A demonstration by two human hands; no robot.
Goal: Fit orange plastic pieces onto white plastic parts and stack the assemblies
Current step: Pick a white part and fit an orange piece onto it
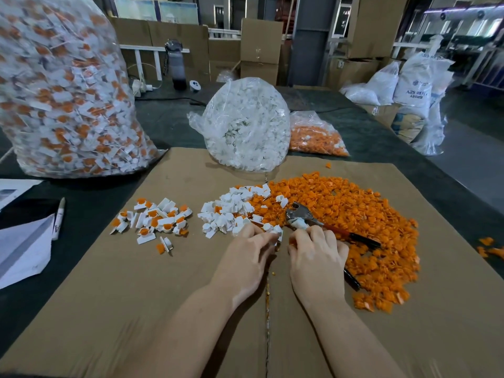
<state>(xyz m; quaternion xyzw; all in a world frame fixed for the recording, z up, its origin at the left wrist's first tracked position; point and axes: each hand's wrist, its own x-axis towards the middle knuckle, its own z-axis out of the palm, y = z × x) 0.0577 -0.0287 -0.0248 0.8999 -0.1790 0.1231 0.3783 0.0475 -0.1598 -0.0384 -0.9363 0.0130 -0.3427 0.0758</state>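
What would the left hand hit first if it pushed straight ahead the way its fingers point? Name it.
Probably the pile of white parts: the left hand points up and away toward it, fingertips already at its near edge. Depth is uncertain.

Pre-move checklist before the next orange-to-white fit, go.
1. White part in left hand: ok, fingers pinch a white piece.
2. Orange piece in right hand: cannot tell, fingers curl over it.
3. Orange pile within reach: ok, beside the right hand.
4. White pile stocked: ok.
5. Pliers clear of the hands: not ok, lying on the orange pile, right by the right hand's fingers.
6. Finished assemblies stacked: not ok, scattered loosely on the cardboard.
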